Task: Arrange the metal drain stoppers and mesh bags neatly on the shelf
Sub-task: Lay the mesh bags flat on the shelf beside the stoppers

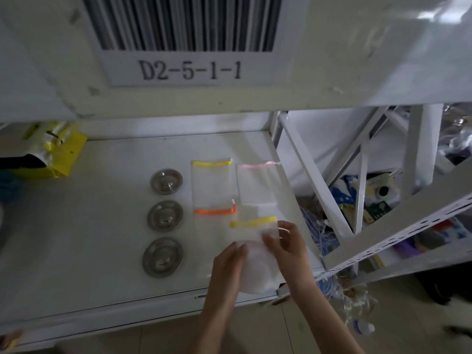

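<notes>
Three round metal drain stoppers lie in a column on the white shelf (89,226): far (166,181), middle (165,215), near (162,257). To their right lie white mesh bags: one with a yellow band (212,180), one with a pink band (255,182), one with an orange band (214,212). A fourth mesh bag with a yellow band (252,241) lies at the shelf's front right. My left hand (227,264) and my right hand (286,241) both grip it, fingers pinching the mesh.
A yellow packet (53,154) lies at the shelf's back left. A barcode label reading D2-5-1-1 (189,70) is on the beam above. White shelf struts (316,180) and a cluttered lower rack of goods stand to the right.
</notes>
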